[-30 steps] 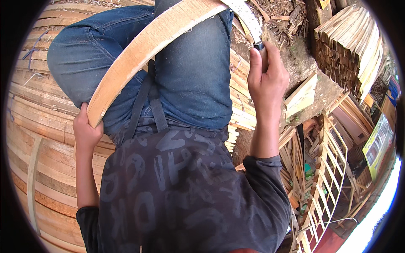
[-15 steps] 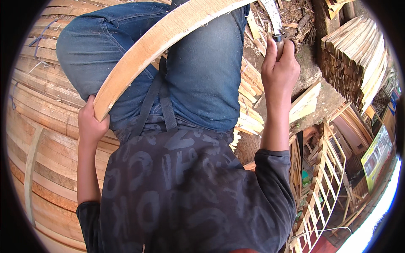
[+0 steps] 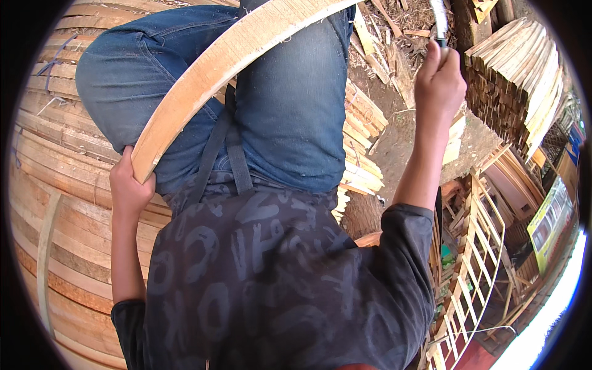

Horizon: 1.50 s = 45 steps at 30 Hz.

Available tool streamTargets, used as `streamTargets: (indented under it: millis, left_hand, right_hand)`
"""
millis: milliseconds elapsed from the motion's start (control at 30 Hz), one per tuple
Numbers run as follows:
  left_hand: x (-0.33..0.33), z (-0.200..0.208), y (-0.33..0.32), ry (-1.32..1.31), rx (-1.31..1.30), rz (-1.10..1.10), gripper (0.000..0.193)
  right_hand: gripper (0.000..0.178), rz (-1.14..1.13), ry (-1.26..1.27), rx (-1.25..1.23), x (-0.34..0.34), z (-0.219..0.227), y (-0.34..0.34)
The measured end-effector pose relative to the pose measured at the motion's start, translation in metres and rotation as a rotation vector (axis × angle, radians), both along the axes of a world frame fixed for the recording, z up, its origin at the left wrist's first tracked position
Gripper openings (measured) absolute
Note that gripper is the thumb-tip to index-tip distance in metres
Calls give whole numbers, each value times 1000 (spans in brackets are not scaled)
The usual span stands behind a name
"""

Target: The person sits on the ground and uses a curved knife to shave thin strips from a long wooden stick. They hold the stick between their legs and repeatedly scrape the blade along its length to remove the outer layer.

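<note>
A long plank [image 3: 213, 68], pale and looking curved here, slants across my jeans-clad legs from lower left to the top edge. Its lower end is gripped by my left hand [image 3: 131, 185], closed around it beside my left thigh. Off to the right, my right hand [image 3: 441, 83] is wrapped around the dark-collared handle of a machete-like blade [image 3: 439, 18]. The blade points up and runs out of the picture at the top, so its tip is hidden. It stands apart from the plank, to the plank's right.
Stacked boards [image 3: 80, 240] fill the left side. A pile of cut wood strips [image 3: 515, 80] stands at the upper right, with a slatted wooden frame [image 3: 468, 277] below it. Split pieces [image 3: 364, 166] lie beside my right leg. Wood chips [image 3: 394, 31] litter the ground ahead.
My right hand has swung outward to the right and slightly up with the blade, away from the plank. The left hand and plank have shifted slightly left and down.
</note>
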<state>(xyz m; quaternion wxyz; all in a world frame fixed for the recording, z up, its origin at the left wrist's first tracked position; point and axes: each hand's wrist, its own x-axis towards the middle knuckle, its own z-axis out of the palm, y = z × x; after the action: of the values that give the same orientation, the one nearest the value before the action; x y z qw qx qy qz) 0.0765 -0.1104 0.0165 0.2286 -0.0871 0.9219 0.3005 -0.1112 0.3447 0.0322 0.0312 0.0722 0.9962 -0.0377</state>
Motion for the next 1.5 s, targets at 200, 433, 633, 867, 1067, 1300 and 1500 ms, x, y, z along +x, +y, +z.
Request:
streamTargets:
  millis: [200,433,633,867,1067,1300,1500]
  left_hand:
    - [-7,3,-2,24,-14,-57,25]
    - [-7,7,1,-39,62,-14,25]
    - [-9,4,-1,-52,54,-46,26]
    - [-12,8,-2,-23,72,-67,27]
    - [-15,11,0,-105,105,-15,27]
    - [-16,11,1,-112,88,-16,28]
    - [-8,10,1,-55,60,-20,29]
  right_hand:
    - [36,39,88,-130,10,33,10]
    - [40,-165,68,-96,-5,1,40]
    - [33,241,-23,-133,38,11,-12]
    - [39,94,108,-109,10,-8,13]
    - [34,359,53,-131,34,9,-34]
    - [43,91,79,-181,-4,-5,11]
    - [40,309,94,-47,2,-4,-1]
